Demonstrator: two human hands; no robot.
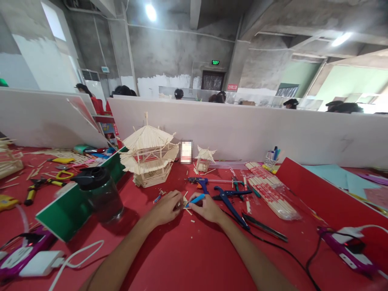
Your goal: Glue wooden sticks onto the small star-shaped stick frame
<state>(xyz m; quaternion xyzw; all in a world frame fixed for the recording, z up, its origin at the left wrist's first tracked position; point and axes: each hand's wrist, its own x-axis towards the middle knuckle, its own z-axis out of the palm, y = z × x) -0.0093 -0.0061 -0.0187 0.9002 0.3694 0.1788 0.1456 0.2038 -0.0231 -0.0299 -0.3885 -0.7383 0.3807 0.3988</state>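
Note:
My right hand is closed around a slim blue pen-shaped tool, its tip angled down to the left. I cannot tell whether it is a pen or a knife. Opposite it, my left hand has its fingers curled in beside a small piece of light wooden sticks; what its fingertips grip is hidden. Behind the hands stand a large two-tiered stick pavilion and a smaller stick pavilion. Just beyond my right hand lies a blue glue gun. Scraps of stick lie around both hands.
A dark water bottle stands left, by a green board. Blue cutters, black tweezers and bagged sticks lie right. Purple power strips with cables sit near the edges. A white partition closes the back.

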